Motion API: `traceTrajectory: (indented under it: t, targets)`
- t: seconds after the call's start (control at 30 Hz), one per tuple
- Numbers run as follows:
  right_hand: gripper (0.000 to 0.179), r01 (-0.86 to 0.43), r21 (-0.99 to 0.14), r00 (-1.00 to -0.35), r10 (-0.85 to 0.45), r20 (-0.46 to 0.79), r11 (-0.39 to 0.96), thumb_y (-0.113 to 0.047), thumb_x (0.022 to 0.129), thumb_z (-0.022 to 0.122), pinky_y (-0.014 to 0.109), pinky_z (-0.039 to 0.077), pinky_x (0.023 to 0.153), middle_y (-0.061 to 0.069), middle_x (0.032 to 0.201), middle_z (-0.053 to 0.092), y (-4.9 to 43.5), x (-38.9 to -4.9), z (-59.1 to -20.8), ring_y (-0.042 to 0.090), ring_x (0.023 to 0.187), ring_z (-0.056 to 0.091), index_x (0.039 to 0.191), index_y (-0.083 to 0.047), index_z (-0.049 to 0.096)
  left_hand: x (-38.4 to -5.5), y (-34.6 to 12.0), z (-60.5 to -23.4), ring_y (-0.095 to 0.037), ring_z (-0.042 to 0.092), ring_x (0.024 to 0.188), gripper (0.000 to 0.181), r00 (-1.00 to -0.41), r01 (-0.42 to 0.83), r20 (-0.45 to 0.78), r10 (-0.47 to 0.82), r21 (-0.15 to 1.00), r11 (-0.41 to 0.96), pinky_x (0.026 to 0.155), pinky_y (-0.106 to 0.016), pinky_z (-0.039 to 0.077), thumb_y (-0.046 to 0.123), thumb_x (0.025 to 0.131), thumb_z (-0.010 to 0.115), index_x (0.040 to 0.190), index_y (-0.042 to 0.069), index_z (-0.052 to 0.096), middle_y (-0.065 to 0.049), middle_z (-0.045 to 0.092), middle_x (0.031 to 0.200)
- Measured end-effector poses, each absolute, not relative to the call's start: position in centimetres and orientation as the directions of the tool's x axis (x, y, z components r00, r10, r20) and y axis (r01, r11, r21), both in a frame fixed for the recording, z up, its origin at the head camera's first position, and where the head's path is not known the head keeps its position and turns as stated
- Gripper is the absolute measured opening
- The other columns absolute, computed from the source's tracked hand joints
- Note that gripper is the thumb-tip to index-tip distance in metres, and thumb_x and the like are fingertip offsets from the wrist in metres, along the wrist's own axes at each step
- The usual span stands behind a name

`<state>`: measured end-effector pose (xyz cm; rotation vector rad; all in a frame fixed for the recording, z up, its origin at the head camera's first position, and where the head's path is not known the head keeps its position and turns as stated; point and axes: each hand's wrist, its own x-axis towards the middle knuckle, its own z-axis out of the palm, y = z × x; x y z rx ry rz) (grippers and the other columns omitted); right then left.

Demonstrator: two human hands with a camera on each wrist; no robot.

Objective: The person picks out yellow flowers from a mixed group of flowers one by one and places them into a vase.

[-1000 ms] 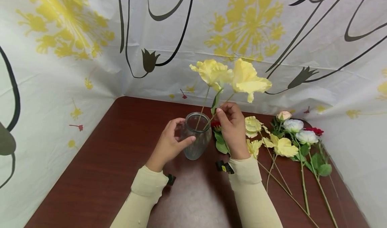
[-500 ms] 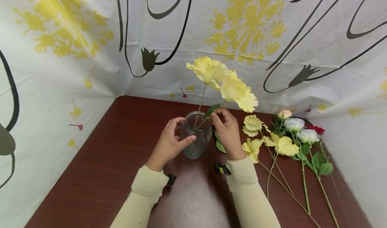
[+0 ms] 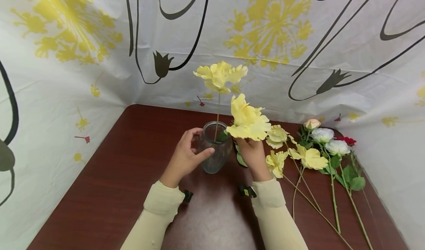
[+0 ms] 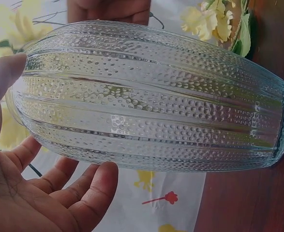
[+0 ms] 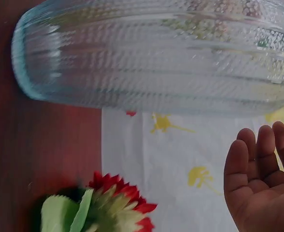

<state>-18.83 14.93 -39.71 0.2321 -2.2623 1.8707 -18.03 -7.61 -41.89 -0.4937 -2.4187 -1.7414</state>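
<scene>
A clear ribbed glass vase [image 3: 216, 156] stands upright on the table. My left hand [image 3: 186, 158] holds its left side, the thumb near the neck in the left wrist view and the fingers around the other side. One yellow flower [image 3: 219, 75] rises upright from the vase mouth. A second yellow flower [image 3: 249, 121] leans right over the rim, its leaf [image 3: 222, 135] down in the mouth. Behind that bloom my right hand [image 3: 254, 156] pinches its stem; the bloom hides the fingertips in the head view. In the right wrist view, the curled fingers [image 5: 265, 145] show beside the vase.
More yellow flowers [image 3: 312, 158] lie right of the hand on the brown table [image 3: 109, 176]. White roses [image 3: 338, 148], a peach rose [image 3: 312, 124] and red blooms lie farther right. A red flower [image 5: 122, 198] lies close to the vase. Patterned sheeting [image 3: 186, 91] hangs behind.
The second yellow flower has come down and tilted toward the camera, its leaf now inside the vase mouth. My right hand has moved slightly left and down; the left hand stays on the vase.
</scene>
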Motion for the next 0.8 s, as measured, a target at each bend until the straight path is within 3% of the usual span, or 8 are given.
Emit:
traceTrajectory:
  t: [0.13, 0.2, 0.33, 0.43, 0.57, 0.7, 0.8]
  targets:
    - [0.017, -0.309, -0.924, -0.951, -0.053, 0.305, 0.227, -0.008, 0.103, 0.052, 0.031, 0.038, 0.063, 0.006, 0.078, 0.049, 15.7, -18.2, -39.2, 0.017, 0.064, 0.041, 0.117, -0.002, 0.058, -18.1, -7.5, -41.9, -0.019, 0.049, 0.121, 0.068, -0.94, 0.327, 0.279, 0.196, 0.9, 0.289, 0.085, -0.043, 0.053, 0.037, 0.085, 0.079, 0.141, 0.016, 0.045, -0.002, 0.047, 0.135]
    - [0.015, -0.274, -0.927, -0.961, -0.05, 0.271, 0.256, -0.011, 0.103, 0.053, 0.03, 0.036, 0.062, 0.008, 0.076, 0.045, 16.3, -18.1, -39.5, 0.017, 0.064, 0.039, 0.108, 0.001, 0.059, -18.2, -7.5, -41.9, -0.019, 0.048, 0.121, 0.068, -0.939, 0.329, 0.279, 0.201, 0.898, 0.293, 0.085, -0.044, 0.053, 0.038, 0.085, 0.079, 0.141, 0.017, 0.045, -0.002, 0.047, 0.135]
    - [0.024, -0.194, -0.903, -0.98, -0.028, 0.199, 0.383, -0.022, 0.103, 0.056, 0.029, 0.043, 0.069, 0.01, 0.092, 0.061, 18.3, -17.8, -40.5, 0.013, 0.074, 0.051, 0.114, -0.003, 0.066, -18.3, -7.7, -42.0, -0.019, 0.048, 0.123, 0.066, -0.932, 0.344, 0.287, 0.222, 0.892, 0.292, 0.09, -0.046, 0.051, 0.037, 0.088, 0.076, 0.142, 0.019, 0.044, -0.002, 0.047, 0.136]
    - [0.025, -0.211, -0.839, -0.973, -0.027, 0.229, 0.502, -0.026, 0.103, 0.057, 0.034, 0.05, 0.072, 0.009, 0.108, 0.067, 19.6, -17.1, -40.5, 0.017, 0.08, 0.06, 0.116, -0.008, 0.067, -18.3, -8.0, -42.1, -0.02, 0.046, 0.127, 0.061, -0.924, 0.36, 0.3, 0.237, 0.891, 0.277, 0.094, -0.049, 0.048, 0.031, 0.091, 0.072, 0.144, 0.019, 0.044, -0.002, 0.047, 0.139]
    - [0.023, -0.218, -0.765, -0.97, -0.047, 0.24, 0.606, -0.03, 0.102, 0.057, 0.039, 0.05, 0.066, 0.008, 0.098, 0.068, 21.2, -16.2, -40.2, 0.023, 0.072, 0.06, 0.113, -0.012, 0.065, -18.2, -8.3, -42.3, -0.021, 0.044, 0.131, 0.058, -0.918, 0.372, 0.313, 0.244, 0.891, 0.258, 0.097, -0.054, 0.046, 0.02, 0.094, 0.068, 0.146, 0.017, 0.042, -0.001, 0.044, 0.147]
    - [0.029, -0.199, -0.682, -0.97, -0.041, 0.241, 0.704, -0.033, 0.103, 0.055, 0.042, 0.051, 0.073, 0.008, 0.107, 0.068, 23.2, -15.6, -40.1, 0.021, 0.088, 0.063, 0.118, -0.011, 0.065, -18.1, -8.2, -42.5, -0.021, 0.047, 0.129, 0.055, -0.914, 0.382, 0.322, 0.247, 0.888, 0.257, 0.096, -0.054, 0.047, 0.017, 0.094, 0.066, 0.145, 0.017, 0.043, 0.0, 0.047, 0.146]
    - [0.028, -0.163, -0.634, -0.97, -0.004, 0.245, 0.756, -0.032, 0.104, 0.054, 0.041, 0.049, 0.07, 0.008, 0.105, 0.068, 24.8, -15.1, -39.8, 0.022, 0.083, 0.061, 0.118, -0.01, 0.065, -18.2, -8.0, -42.4, -0.021, 0.049, 0.126, 0.054, -0.917, 0.375, 0.317, 0.24, 0.891, 0.257, 0.095, -0.053, 0.047, 0.018, 0.094, 0.067, 0.143, 0.018, 0.044, -0.003, 0.052, 0.14]
